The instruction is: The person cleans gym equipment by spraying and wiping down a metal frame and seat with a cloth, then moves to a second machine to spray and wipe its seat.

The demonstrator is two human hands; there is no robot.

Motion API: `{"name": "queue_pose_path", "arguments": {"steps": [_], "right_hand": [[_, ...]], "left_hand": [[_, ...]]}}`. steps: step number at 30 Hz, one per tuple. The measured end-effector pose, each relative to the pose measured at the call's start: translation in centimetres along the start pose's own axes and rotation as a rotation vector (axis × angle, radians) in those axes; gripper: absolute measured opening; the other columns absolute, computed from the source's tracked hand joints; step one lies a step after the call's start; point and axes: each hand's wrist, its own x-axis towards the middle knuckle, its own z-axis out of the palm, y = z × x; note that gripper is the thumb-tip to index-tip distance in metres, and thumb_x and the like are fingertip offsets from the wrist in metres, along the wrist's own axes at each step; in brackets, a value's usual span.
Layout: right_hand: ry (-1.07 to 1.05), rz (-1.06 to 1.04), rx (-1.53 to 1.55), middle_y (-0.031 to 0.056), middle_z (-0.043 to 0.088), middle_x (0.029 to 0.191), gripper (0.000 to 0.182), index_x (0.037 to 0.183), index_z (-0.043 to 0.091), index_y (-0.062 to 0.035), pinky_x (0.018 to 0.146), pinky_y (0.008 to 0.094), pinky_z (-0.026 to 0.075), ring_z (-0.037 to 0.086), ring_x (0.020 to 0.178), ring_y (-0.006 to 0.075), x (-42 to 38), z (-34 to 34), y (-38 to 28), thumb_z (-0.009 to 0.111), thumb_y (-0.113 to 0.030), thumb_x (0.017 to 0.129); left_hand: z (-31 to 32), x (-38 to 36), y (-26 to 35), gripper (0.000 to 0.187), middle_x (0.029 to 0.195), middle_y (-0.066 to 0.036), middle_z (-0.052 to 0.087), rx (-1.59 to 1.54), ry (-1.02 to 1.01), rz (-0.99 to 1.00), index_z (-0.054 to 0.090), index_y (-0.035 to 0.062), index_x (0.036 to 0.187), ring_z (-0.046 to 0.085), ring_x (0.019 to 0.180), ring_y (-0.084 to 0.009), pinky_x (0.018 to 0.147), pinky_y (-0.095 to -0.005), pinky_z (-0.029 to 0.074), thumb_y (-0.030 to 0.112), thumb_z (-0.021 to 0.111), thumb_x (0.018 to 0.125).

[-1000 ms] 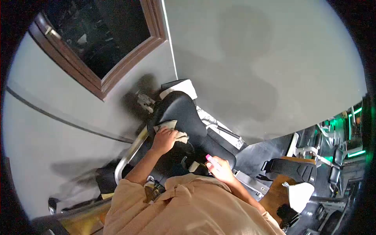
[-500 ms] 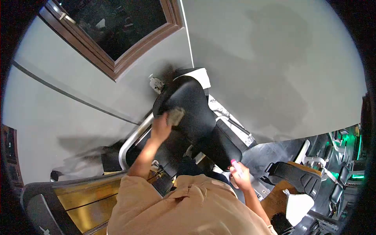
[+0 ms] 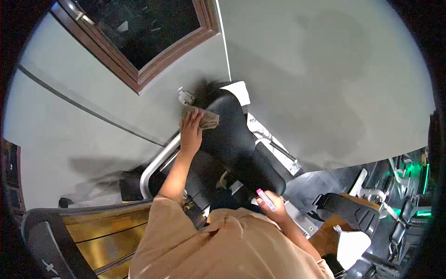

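Observation:
My left hand (image 3: 190, 130) presses a grey-brown cloth (image 3: 210, 120) against the upper left of a black padded backrest (image 3: 228, 139), fingers laid over it. The cloth's right end sticks out past my fingers. Lower down, near the bottom of the pad, my right hand (image 3: 276, 207) is closed around a small pale bottle with a pink top (image 3: 265, 199). That bottle is tilted, its pink end pointing up and left.
A silver tubular frame (image 3: 160, 162) runs along the pad's left side. White paper (image 3: 238, 92) lies behind its top, near the wall corner. A chair with a yellowish mesh back (image 3: 109, 237) is at lower left. Another black padded seat (image 3: 348, 211) stands to the right.
My left hand and the cloth have moved up and slightly left across the pad. My right hand has shifted left with the bottle, which is tilted more.

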Motion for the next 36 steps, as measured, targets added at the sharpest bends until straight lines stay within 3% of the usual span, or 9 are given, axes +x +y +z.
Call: {"name": "queue_pose_path", "arguments": {"steps": [9,12,15,18,25,30,33,35,36], "right_hand": [[0.005,0.000,0.045,0.0110,0.052,0.070,0.023,0.082,0.056,-0.0038,0.059,0.0370,0.044,0.053,0.061,0.0263,-2.6,-0.3,3.3,0.064,-0.024,0.090],[0.012,-0.026,-0.023,0.0107,0.052,0.069,0.028,0.081,0.056,-0.0044,0.058,0.0377,0.044,0.053,0.061,0.0260,-2.5,-0.6,3.5,0.064,-0.029,0.090],[0.048,-0.124,0.029,0.0109,0.053,0.069,0.031,0.081,0.056,-0.0046,0.057,0.0371,0.043,0.052,0.059,0.0262,-1.9,-0.7,2.9,0.064,-0.033,0.090],[0.029,-0.112,0.014,0.0114,0.051,0.066,0.030,0.081,0.056,-0.0043,0.056,0.0374,0.043,0.051,0.057,0.0267,-1.7,-0.8,2.9,0.064,-0.032,0.089],[0.002,-0.086,0.084,0.0112,0.053,0.069,0.029,0.080,0.056,-0.0038,0.059,0.0364,0.044,0.055,0.062,0.0257,-1.3,-0.4,2.8,0.064,-0.030,0.089],[-0.052,-0.044,0.143,0.0117,0.056,0.071,0.031,0.082,0.055,-0.0040,0.060,0.0371,0.045,0.057,0.063,0.0275,-0.8,0.5,3.8,0.063,-0.033,0.090],[-0.033,-0.007,0.096,0.0128,0.056,0.071,0.031,0.082,0.055,-0.0045,0.060,0.0383,0.046,0.058,0.064,0.0294,-0.1,0.9,3.7,0.062,-0.034,0.091],[0.006,-0.025,0.105,0.0130,0.057,0.071,0.028,0.083,0.056,-0.0047,0.060,0.0384,0.046,0.059,0.064,0.0299,0.3,1.5,4.3,0.063,-0.031,0.090],[0.038,-0.046,0.104,0.0133,0.057,0.071,0.025,0.084,0.056,-0.0049,0.060,0.0385,0.046,0.059,0.064,0.0304,0.5,1.7,4.5,0.064,-0.028,0.089]], "left_hand": [[5.2,-14.7,0.9,0.058,0.145,-0.015,0.043,0.111,-0.038,-0.017,0.046,0.0102,0.137,0.034,0.136,-0.0419,0.111,-0.0459,0.033,-0.006,0.052,0.082],[7.9,-19.4,1.8,0.049,0.143,-0.020,0.044,-0.292,-0.244,-0.207,0.049,0.0065,0.134,0.038,0.133,-0.0430,0.109,-0.0436,0.035,-0.005,0.048,0.087],[8.6,-20.7,2.3,0.034,0.133,-0.017,0.054,-0.242,-0.536,-0.771,0.054,0.0016,0.126,0.050,0.124,-0.0356,0.104,-0.0392,0.039,0.000,0.046,0.092],[7.0,-20.4,0.9,0.020,0.104,-0.002,0.060,-1.086,-0.027,-0.860,0.058,0.0025,0.112,0.053,0.099,-0.0156,0.092,-0.0297,0.041,0.011,0.049,0.097],[-8.7,-5.4,3.6,0.059,0.135,-0.015,0.051,-1.379,0.214,-0.974,0.037,0.0000,0.140,0.050,0.125,-0.0287,0.109,-0.0409,0.037,0.037,0.054,0.097],[-8.0,4.2,2.3,0.052,0.131,-0.017,0.053,-0.830,0.342,-0.693,0.049,-0.0012,0.130,0.055,0.119,-0.0308,0.097,-0.0402,0.046,0.039,0.051,0.098],[-4.4,7.1,1.2,0.046,0.141,-0.015,0.048,-0.248,-0.164,-0.436,0.048,0.0135,0.137,0.046,0.128,-0.0375,0.104,-0.0452,0.038,0.030,0.053,0.095],[0.8,6.3,2.4,0.057,0.149,-0.010,0.039,0.343,-0.144,-0.004,0.042,0.0251,0.143,0.038,0.134,-0.0380,0.107,-0.0529,0.034,0.022,0.058,0.088],[1.3,6.1,3.7,0.068,0.153,-0.007,0.033,0.358,-0.146,-0.069,0.036,0.0278,0.146,0.035,0.137,-0.0369,0.107,-0.0581,0.031,0.016,0.061,0.084]]}}
